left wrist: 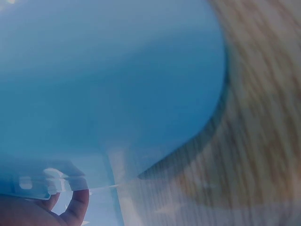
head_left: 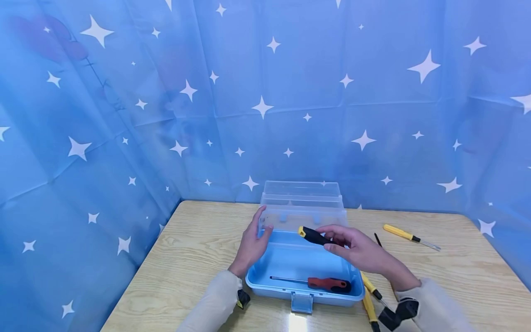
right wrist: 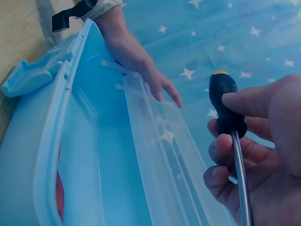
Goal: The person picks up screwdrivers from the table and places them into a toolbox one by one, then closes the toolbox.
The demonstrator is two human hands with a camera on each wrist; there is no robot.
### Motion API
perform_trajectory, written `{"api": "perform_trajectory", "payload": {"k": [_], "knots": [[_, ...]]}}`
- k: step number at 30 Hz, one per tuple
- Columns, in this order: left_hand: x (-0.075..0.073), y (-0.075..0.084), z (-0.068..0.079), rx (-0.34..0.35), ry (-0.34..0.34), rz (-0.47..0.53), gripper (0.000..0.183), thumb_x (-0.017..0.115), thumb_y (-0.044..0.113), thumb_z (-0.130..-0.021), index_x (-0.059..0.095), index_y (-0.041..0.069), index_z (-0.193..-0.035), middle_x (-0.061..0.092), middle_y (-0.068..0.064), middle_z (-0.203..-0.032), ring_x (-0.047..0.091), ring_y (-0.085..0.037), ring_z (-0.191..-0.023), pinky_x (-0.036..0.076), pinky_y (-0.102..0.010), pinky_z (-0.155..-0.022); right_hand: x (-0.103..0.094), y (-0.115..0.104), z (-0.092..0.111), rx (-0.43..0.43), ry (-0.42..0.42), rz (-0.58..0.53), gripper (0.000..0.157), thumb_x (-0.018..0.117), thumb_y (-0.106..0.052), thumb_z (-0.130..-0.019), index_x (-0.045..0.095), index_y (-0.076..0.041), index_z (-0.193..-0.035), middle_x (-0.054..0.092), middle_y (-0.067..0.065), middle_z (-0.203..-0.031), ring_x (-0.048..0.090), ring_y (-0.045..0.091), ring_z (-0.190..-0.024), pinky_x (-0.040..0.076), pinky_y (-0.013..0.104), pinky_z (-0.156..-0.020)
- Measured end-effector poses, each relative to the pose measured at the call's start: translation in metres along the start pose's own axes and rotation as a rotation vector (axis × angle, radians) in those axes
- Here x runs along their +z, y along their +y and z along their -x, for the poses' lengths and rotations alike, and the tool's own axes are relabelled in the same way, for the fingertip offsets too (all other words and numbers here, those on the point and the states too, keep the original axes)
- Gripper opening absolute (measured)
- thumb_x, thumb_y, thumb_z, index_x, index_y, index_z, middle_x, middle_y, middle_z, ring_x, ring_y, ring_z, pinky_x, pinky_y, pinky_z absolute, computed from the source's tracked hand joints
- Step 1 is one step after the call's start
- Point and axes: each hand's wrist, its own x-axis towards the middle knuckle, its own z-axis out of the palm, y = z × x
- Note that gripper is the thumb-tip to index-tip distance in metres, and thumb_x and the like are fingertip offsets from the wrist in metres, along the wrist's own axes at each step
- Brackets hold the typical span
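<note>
A light blue toolbox (head_left: 290,291) stands on the table with its clear lid (head_left: 304,203) raised at the back. Inside, along the front wall, lies a screwdriver with a red and black handle (head_left: 329,284). My right hand (head_left: 356,249) holds a second screwdriver (right wrist: 225,101) above the box, thumb and fingers round its black, yellow-ended handle; its metal shaft runs back past the palm in the right wrist view. My left hand (head_left: 253,242) is at the box's back left corner, fingers extended along the lid's side edge (right wrist: 141,117).
A yellow-handled screwdriver (head_left: 400,232) lies at the table's back right. More yellow-handled tools (head_left: 368,305) lie against the box's right side, partly under my right forearm. A blue star-patterned curtain (head_left: 232,92) hangs behind the wooden table (head_left: 199,240). A latch (head_left: 301,303) hangs down at the box front.
</note>
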Motion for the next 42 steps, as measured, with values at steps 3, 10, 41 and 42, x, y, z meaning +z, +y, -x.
{"api": "perform_trajectory", "payload": {"k": [3, 10, 41, 42], "knots": [[0.000, 0.000, 0.000, -0.004, 0.000, -0.005, 0.056, 0.048, 0.049, -0.102, 0.023, 0.051, -0.152, 0.041, 0.002, -0.155, 0.039, -0.026, -0.143, 0.034, -0.056, -0.114, 0.004, -0.001, -0.002, 0.008, -0.017, -0.002, 0.036, 0.056, -0.018, -0.102, 0.056, -0.007, -0.136, 0.062, 0.016, -0.108, 0.053, 0.014, -0.073, 0.046, 0.025, -0.058], [-0.001, 0.002, 0.001, 0.013, 0.006, -0.003, 0.057, 0.048, 0.047, -0.102, 0.024, 0.046, -0.153, 0.041, -0.001, -0.155, 0.040, -0.029, -0.143, 0.035, -0.058, -0.113, 0.013, -0.001, -0.006, 0.001, -0.057, -0.002, 0.034, 0.056, -0.019, -0.102, 0.058, -0.010, -0.134, 0.063, 0.010, -0.104, 0.053, 0.014, -0.073, 0.047, 0.025, -0.060], [0.001, 0.000, -0.002, 0.017, 0.015, -0.020, 0.056, 0.049, 0.042, -0.103, 0.024, 0.046, -0.153, 0.037, 0.003, -0.158, 0.037, -0.026, -0.145, 0.033, -0.055, -0.115, 0.050, 0.003, -0.016, -0.074, -0.157, -0.006, 0.030, 0.057, -0.022, -0.102, 0.063, -0.010, -0.129, 0.067, 0.000, -0.103, 0.057, 0.007, -0.082, 0.052, 0.024, -0.069], [0.001, 0.000, -0.002, 0.017, 0.015, -0.020, 0.056, 0.049, 0.042, -0.103, 0.024, 0.046, -0.153, 0.036, 0.003, -0.158, 0.036, -0.026, -0.145, 0.033, -0.055, -0.115, 0.051, 0.004, -0.016, -0.078, -0.166, -0.006, 0.030, 0.057, -0.022, -0.102, 0.062, -0.010, -0.129, 0.067, 0.000, -0.103, 0.057, 0.007, -0.081, 0.051, 0.024, -0.069]]}}
